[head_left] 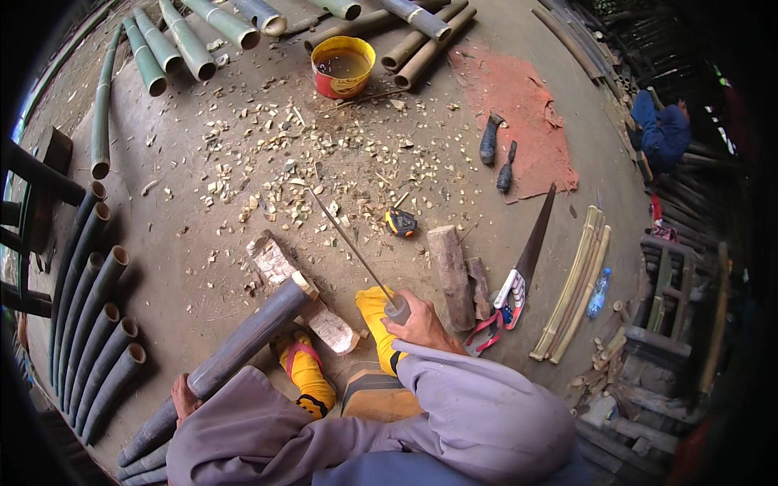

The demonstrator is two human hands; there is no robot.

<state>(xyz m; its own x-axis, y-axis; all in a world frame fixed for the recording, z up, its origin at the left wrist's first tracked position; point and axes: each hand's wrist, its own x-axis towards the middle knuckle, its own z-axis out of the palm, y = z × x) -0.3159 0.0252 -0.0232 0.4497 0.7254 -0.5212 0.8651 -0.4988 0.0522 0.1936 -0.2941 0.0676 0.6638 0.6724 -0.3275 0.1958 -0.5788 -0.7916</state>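
Note:
My left hand (185, 398) is wrapped round a thick dark bamboo pole (243, 336) beside my left leg. The pole's pale cut end rests across a chopped wooden block (332, 326) lying on the ground. In my right hand (423, 322), closed in front of my right knee, is the round handle of a long, thin metal tool (350, 243). It points away and to the left, and its blade looks narrow from here, so its exact kind is unclear. Yellow socks (306, 377) and a red sandal strap show at my feet.
Wood chips (284, 154) litter the ground ahead. A handsaw (531, 251), short logs (450, 275), a tape measure (400, 222) and two dark-handled tools (489, 139) lie around. Bamboo poles (105, 300) line the left; a yellow-red bucket (344, 69) stands far ahead. Another person (660, 130) sits far right.

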